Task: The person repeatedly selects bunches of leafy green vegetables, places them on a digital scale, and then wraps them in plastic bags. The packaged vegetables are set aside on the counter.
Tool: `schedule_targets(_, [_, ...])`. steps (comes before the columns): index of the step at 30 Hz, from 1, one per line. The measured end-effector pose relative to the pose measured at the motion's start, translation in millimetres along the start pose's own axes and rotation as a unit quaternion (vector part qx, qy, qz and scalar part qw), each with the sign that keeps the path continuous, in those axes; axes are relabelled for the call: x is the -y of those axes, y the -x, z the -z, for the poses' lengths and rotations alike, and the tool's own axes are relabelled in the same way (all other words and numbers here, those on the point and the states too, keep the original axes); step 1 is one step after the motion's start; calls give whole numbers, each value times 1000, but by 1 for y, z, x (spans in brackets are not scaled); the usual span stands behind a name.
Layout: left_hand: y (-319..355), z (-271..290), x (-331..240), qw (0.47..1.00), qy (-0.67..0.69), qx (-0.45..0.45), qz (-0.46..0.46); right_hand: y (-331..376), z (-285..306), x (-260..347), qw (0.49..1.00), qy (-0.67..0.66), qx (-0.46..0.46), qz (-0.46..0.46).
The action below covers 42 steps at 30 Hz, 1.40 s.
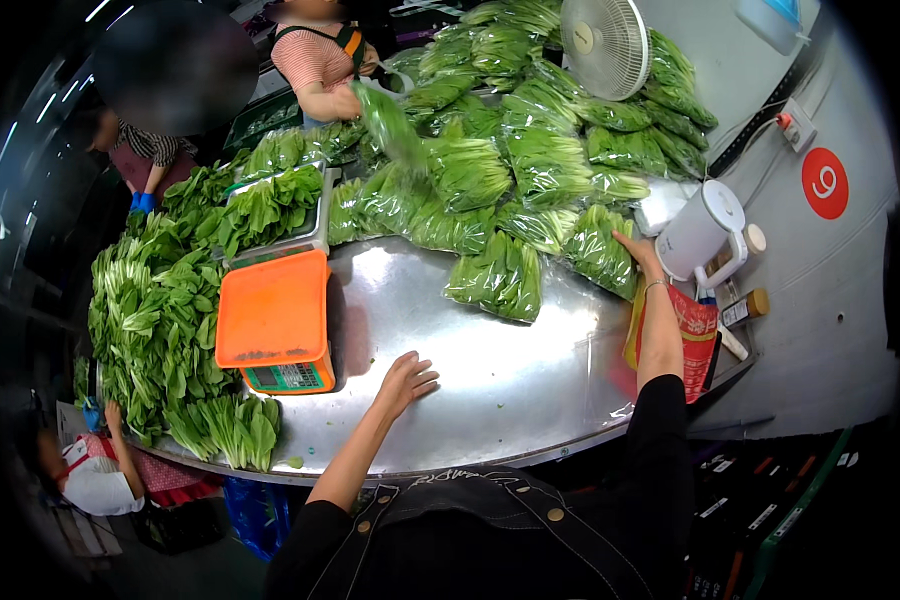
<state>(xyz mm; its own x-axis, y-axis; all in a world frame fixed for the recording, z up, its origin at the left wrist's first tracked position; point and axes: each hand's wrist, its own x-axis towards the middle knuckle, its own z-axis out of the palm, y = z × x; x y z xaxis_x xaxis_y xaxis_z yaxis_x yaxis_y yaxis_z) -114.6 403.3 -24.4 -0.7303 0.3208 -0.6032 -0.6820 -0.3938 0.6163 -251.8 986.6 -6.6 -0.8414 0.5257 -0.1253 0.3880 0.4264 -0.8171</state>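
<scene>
My left hand (407,384) hovers over or rests on the shiny metal table (480,370), fingers apart and holding nothing. On the right, my right hand (644,258) grips the right edge of a clear plastic bag of leafy greens (598,248). Its fingers lie over the bag's side, partly hidden from view. Just left of that, another bag of greens (500,280) lies nearest to me at the front of a large pile of bagged greens (545,165). An orange scale (273,310) with a green keypad panel stands left of my left hand.
Loose greens (160,320) are heaped along the left, with a tray of greens (315,215) behind the scale. A fan (605,45), white kettle (700,232), red bag (692,335) and small jar (746,307) line the right. Across the table a person (315,70) handles a bag; others work leftward.
</scene>
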Motion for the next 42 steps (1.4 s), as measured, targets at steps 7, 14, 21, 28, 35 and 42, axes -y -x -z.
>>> schedule_targets(7, [-109,-85,-30,994,-102,22,-11,32,-17,12,988,-147,-14,-44])
schedule_targets(14, [-163,-114,-53,995,-1,89,42,72,6,92,887,-460,-15,35])
schedule_targets(21, [-69,-100,-25,996,-13,82,-26,-49,-110,207,975,-112,-168,91])
schedule_targets(28, [-35,-77,-130,981,34,40,-189,0,-138,191,966,-159,-146,144])
schedule_targets(35, [-213,-102,-259,974,185,30,-125,179,-33,70,876,390,-278,-47])
schedule_targets(42, [-150,-54,-143,960,-31,137,-243,229,5,26,933,230,-264,86])
